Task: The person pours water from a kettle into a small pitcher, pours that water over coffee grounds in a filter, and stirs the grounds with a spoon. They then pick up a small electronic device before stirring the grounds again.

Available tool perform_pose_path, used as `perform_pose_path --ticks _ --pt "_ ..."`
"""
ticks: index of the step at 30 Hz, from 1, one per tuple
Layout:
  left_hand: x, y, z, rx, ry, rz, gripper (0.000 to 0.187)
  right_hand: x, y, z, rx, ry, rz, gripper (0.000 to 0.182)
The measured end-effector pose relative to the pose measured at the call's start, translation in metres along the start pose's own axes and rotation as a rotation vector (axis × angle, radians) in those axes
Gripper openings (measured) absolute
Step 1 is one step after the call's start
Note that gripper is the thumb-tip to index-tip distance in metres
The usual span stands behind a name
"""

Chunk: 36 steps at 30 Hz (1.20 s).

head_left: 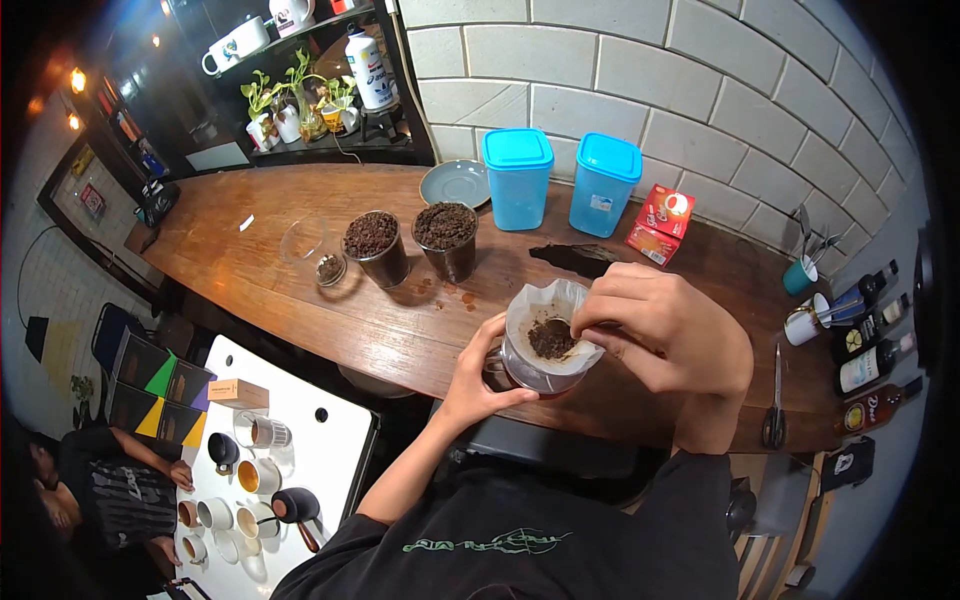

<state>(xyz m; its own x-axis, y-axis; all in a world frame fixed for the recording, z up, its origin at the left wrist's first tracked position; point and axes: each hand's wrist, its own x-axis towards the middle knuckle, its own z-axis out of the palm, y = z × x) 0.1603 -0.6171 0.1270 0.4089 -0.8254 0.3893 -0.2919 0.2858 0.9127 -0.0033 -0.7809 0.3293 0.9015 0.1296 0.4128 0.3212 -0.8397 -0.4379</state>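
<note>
A white paper filter [535,307] with dark wet coffee grounds [551,339] in it sits in a clear glass coffee maker [535,376]. My left hand [470,385] is wrapped round the glass from the left, near its handle. From the right, my right hand [665,325] reaches over the filter's rim with thumb and fingers pinched together just beside the grounds. What those fingertips grip is hidden. Two clear cups heaped with dark grounds, the left cup [378,255] and the right cup [447,245], stand further back on the wooden counter [400,325].
Behind stand two blue lidded containers [517,180] [604,187], a red box [661,226] and a grey saucer [455,184]. A small glass jar [329,268] lies leftward. Scissors [775,405] and bottles [868,362] are right. Another person [120,490] sits by a white table [335,450] holding cups.
</note>
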Motion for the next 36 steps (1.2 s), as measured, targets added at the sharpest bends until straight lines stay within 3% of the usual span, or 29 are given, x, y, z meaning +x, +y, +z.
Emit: perform_pose_path --ticks 23,36 --pt "-0.001 -0.001 0.001 -0.020 -0.002 -0.027 0.097 0.000 0.000 0.000 -0.037 0.001 0.001 0.011" --pt "-0.003 -0.006 0.000 -0.001 -0.010 -0.041 0.100 -0.001 -0.001 -0.001 0.094 -0.016 -0.047 0.015"
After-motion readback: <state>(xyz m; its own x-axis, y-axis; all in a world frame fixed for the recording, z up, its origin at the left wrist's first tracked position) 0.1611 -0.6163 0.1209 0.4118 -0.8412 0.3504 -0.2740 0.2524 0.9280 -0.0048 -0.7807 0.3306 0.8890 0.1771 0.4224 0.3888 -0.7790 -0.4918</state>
